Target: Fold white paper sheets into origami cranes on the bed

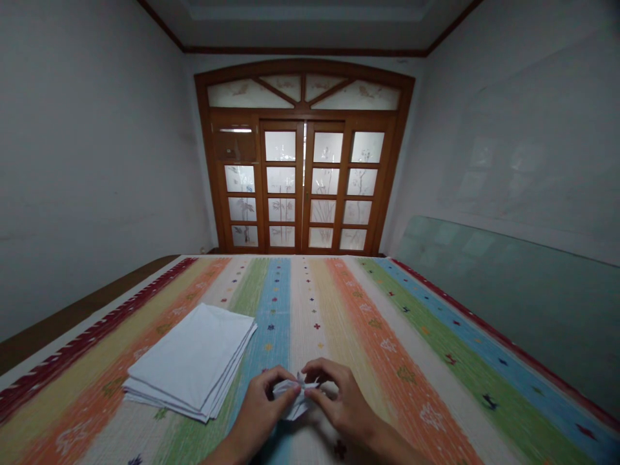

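Observation:
A small piece of folded white paper (296, 408) is held up just above the striped cloth at the bottom middle. My left hand (264, 400) pinches its left side between thumb and fingers. On the other side, my right hand (341, 395) grips the paper's right edge, also with thumb and curled fingers. Several folds stick up between the two hands, and the fingers cover part of the paper. To the left of my left hand lies a stack of white sheets (194, 358), its edges slightly uneven.
A multicoloured striped cloth (387, 349) with small woven figures covers the table. A pale green glass panel (484, 284) leans along the right wall. Wooden double doors (303, 181) with glass panes stand beyond the far edge. A brown wooden edge (97, 297) runs along the left.

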A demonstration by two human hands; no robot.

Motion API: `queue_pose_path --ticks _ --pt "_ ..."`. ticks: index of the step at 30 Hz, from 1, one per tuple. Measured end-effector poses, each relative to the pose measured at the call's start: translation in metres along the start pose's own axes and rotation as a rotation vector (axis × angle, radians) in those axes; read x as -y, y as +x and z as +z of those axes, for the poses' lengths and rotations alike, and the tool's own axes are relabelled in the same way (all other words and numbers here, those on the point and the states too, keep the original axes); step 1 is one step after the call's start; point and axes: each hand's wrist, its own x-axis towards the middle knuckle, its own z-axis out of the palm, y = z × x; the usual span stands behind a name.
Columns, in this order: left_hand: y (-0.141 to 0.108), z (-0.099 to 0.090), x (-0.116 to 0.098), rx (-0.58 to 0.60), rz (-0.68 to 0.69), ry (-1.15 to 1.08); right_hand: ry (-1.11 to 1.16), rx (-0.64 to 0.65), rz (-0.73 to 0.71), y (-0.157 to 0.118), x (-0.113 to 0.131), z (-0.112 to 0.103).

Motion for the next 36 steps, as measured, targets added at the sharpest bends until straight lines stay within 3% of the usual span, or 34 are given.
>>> queue_pose_path --ticks 15,21,28,36 --pt "-0.006 0.002 -0.001 -0.04 0.14 0.188 -0.053 0.011 0.05 0.0 -0.007 0.007" --pt "0.002 0.0 -0.003 -0.162 0.004 0.004 0.126 -0.007 0.188 -0.001 -0.007 0.013" --pt "0.005 0.002 0.005 -0.131 -0.082 -0.277 0.236 -0.006 0.299 -0.001 -0.022 0.021" --pt "0.006 0.004 0.009 -0.091 -0.099 -0.293 0.257 -0.028 0.35 0.001 -0.02 0.017"
